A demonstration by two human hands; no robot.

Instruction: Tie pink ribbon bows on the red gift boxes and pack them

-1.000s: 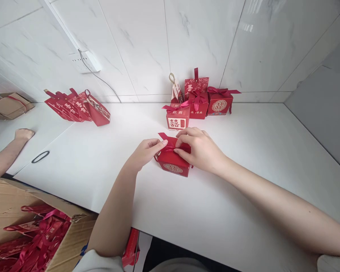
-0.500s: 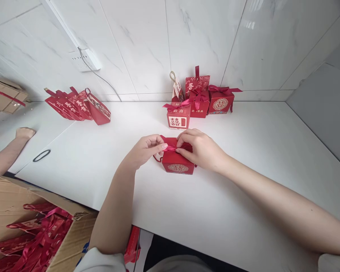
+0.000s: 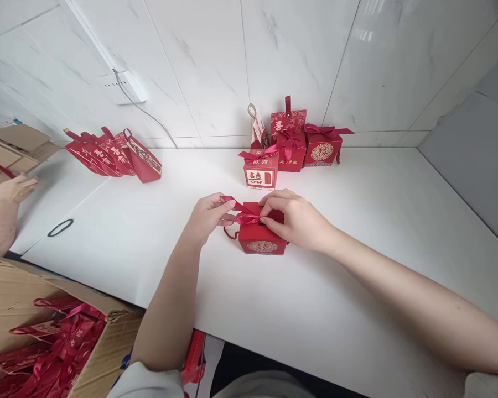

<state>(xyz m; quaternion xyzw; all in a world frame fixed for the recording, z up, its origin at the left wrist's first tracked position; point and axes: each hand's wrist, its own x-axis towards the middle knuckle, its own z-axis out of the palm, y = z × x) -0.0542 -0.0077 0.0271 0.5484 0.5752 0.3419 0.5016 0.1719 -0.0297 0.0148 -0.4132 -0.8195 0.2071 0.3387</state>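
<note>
A red gift box (image 3: 262, 244) with a round gold emblem on its front stands on the white table in front of me. Across its top runs a shiny red ribbon (image 3: 247, 219), looped at the left. My left hand (image 3: 209, 217) pinches one end of this ribbon between thumb and forefinger, left of the box and slightly raised. On the box's top right, my right hand (image 3: 292, 218) pinches the ribbon at its middle; the fingers hide part of the lid. A dark red cord hangs from the box's left side.
Finished-looking red boxes with bows (image 3: 260, 171) stand against the tiled wall. Folded red bags (image 3: 108, 155) lean at back left, near a black band (image 3: 60, 228). A cardboard carton (image 3: 103, 354) of red packages sits lower left. Another person's hand (image 3: 9, 188) touches a cardboard box (image 3: 22, 146).
My left hand has drawn a ribbon end out to the left and up, and a loop now shows. My right hand stays put. The other person's hand has moved to the cardboard box.
</note>
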